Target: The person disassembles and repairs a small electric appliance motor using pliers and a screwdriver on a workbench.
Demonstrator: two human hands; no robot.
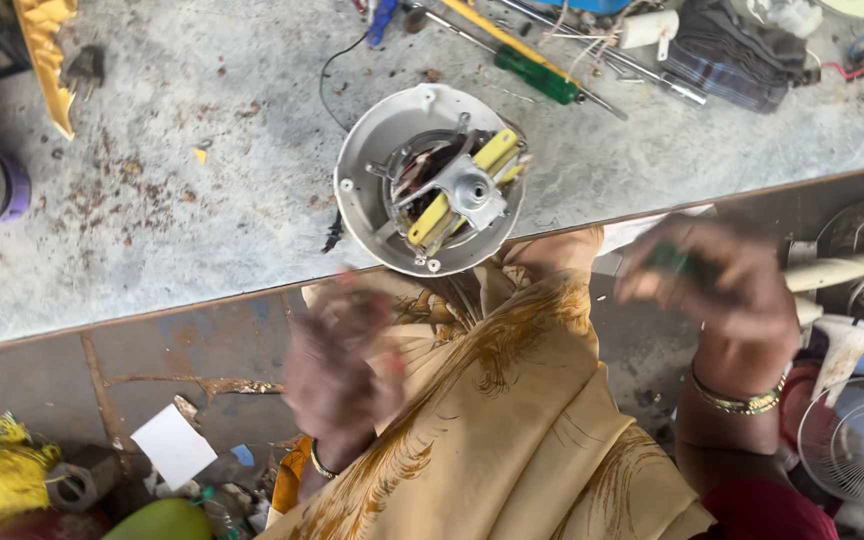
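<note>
A round white fan housing with an exposed motor, metal bracket and yellow parts lies at the workbench's near edge. My left hand is blurred below the bench edge, in front of yellow patterned cloth, fingers apart and holding nothing I can make out. My right hand, also blurred, is off the bench to the right of the housing and is closed on a small dark green-handled tool. Both wrists wear bangles.
The grey, stained workbench carries a green-handled screwdriver, a yellow tool, wires and folded cloth at the back. White fan parts and a fan grille lie on the floor at right. Scraps and a white paper lie lower left.
</note>
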